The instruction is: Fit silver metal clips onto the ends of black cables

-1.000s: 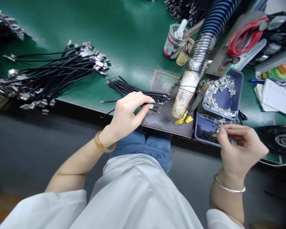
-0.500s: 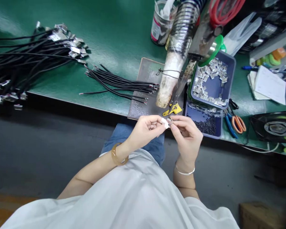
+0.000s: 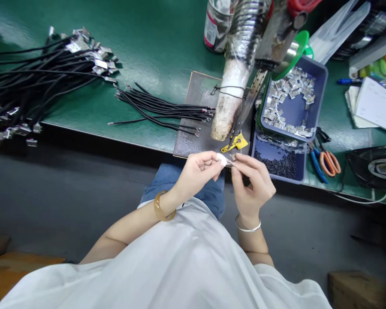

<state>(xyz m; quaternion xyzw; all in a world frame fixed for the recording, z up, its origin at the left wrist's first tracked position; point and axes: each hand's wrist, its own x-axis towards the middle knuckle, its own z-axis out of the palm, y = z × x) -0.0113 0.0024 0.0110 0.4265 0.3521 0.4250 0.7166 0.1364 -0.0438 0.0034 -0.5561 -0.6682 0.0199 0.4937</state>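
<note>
My left hand (image 3: 201,169) is closed in a pinch at the front edge of the bench, with a white wrap on a fingertip. Close to its right, my right hand (image 3: 252,182) bends its thumb and fingers toward the same spot. Between the fingertips is a tiny thing with thin wire-like ends, too small to name. A small silvery metal piece (image 3: 233,157) shows by the right fingertips. Just beyond are a yellow tag-like piece (image 3: 239,141) and the dark board (image 3: 189,143). Stripped black cables (image 3: 167,112) lie across the board's left edge.
A taped duct hose (image 3: 228,98) hangs over the board beside a soldering-iron stand with a green-rimmed spool (image 3: 291,56). Blue bins hold metal connector shells (image 3: 289,92) and small black parts (image 3: 276,165). Orange-and-blue pliers (image 3: 330,163) lie right. Finished-looking cables (image 3: 67,64) heap left.
The view has shifted slightly, moving the bins and pliers rightward. Both hands stay together at the bench edge; the right fingertips have parted a little and a thin wire-like end shows between the hands.
</note>
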